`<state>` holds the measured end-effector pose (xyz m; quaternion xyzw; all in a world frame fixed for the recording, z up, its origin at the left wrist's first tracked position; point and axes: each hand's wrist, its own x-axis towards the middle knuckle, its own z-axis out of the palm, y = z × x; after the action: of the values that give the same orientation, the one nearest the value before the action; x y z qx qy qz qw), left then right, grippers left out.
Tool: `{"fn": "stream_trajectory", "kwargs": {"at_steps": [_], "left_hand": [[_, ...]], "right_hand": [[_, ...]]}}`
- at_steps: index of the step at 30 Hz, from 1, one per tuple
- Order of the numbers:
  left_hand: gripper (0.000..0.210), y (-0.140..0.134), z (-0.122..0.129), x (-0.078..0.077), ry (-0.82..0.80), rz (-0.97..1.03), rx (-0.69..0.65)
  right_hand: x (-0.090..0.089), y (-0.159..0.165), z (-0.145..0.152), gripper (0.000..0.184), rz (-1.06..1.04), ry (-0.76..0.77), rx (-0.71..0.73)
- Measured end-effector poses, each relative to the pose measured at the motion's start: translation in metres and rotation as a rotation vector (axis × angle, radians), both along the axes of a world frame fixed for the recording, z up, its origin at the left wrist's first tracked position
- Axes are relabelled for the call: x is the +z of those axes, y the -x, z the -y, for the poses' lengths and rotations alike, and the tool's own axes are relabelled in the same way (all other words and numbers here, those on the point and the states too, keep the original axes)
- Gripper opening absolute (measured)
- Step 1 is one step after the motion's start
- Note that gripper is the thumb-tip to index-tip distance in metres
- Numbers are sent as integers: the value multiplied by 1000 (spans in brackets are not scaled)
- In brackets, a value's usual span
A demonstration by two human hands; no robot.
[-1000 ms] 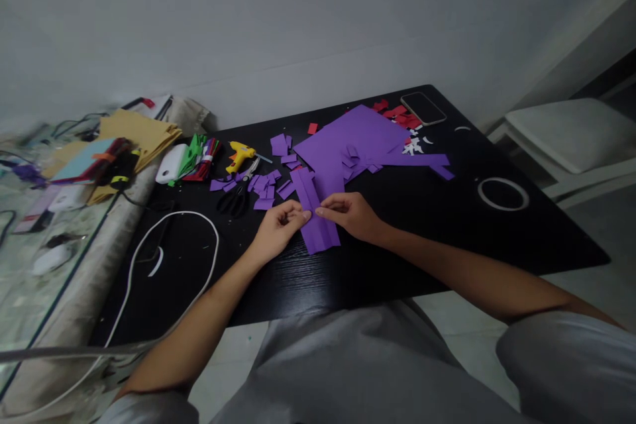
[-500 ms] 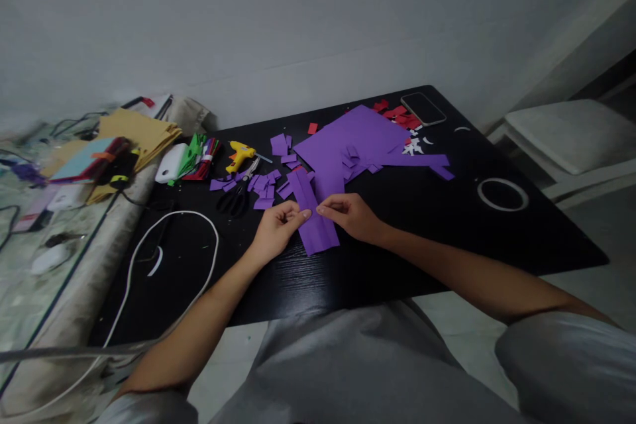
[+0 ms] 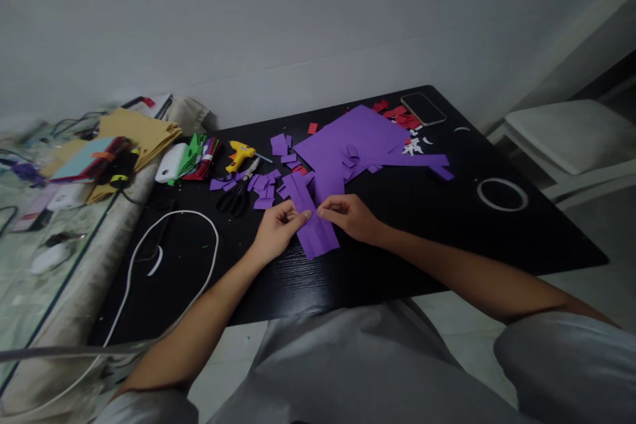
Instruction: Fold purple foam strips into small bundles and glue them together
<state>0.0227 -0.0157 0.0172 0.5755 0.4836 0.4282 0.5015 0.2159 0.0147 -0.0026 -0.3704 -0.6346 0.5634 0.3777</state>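
Note:
A creased purple paper strip (image 3: 314, 233) is held over the near part of the black table. My left hand (image 3: 279, 228) pinches its left edge, thumb on top. From the other side my right hand (image 3: 352, 214) has thumb and fingertips closed on its right edge. Just behind the strip lies a large purple sheet (image 3: 360, 132), with another purple strip (image 3: 330, 179) reaching from it toward my right hand. Small purple paper pieces (image 3: 263, 187) are scattered left of the sheet. Black-handled scissors (image 3: 236, 200) lie near them, beyond my left hand.
A yellow glue gun (image 3: 240, 156) lies behind the scissors. Red scraps (image 3: 405, 118), a phone (image 3: 423, 109) and a white ring (image 3: 502, 194) are on the right of the table (image 3: 422, 225). A white cable (image 3: 132, 265) loops at the left, beside a cluttered glass surface (image 3: 30, 285).
The far end of the held purple strip has shifted slightly left and toward me. Both hands keep nearly the same place and grip.

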Motion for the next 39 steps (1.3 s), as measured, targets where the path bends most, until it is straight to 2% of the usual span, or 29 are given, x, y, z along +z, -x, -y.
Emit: {"fn": "stream_trajectory", "kwargs": {"at_steps": [5, 12, 20, 26, 32, 34, 37, 39], "left_hand": [[36, 3, -1, 2, -36, -28, 45], [43, 9, -4, 0, -80, -46, 118], [32, 3, 0, 1, -26, -6, 13], [27, 3, 0, -3, -13, 64, -21], [52, 3, -3, -7, 76, 270, 48], [56, 4, -5, -4, 157, 319, 46], [58, 5, -5, -2, 328, 408, 0], [57, 6, -4, -3, 418, 431, -53]], "right_hand": [[2, -2, -3, 16, 7, 2, -18], [2, -4, -7, 16, -120, 141, -38], [3, 0, -1, 21, -87, 75, 13], [4, -1, -2, 18, -85, 95, 52], [6, -3, -1, 23, -115, 157, 92], [7, -4, 0, 25, -124, 55, 47], [11, -7, 4, 36, -7, -364, -52], [13, -9, 5, 30, 102, -614, -39]]}}
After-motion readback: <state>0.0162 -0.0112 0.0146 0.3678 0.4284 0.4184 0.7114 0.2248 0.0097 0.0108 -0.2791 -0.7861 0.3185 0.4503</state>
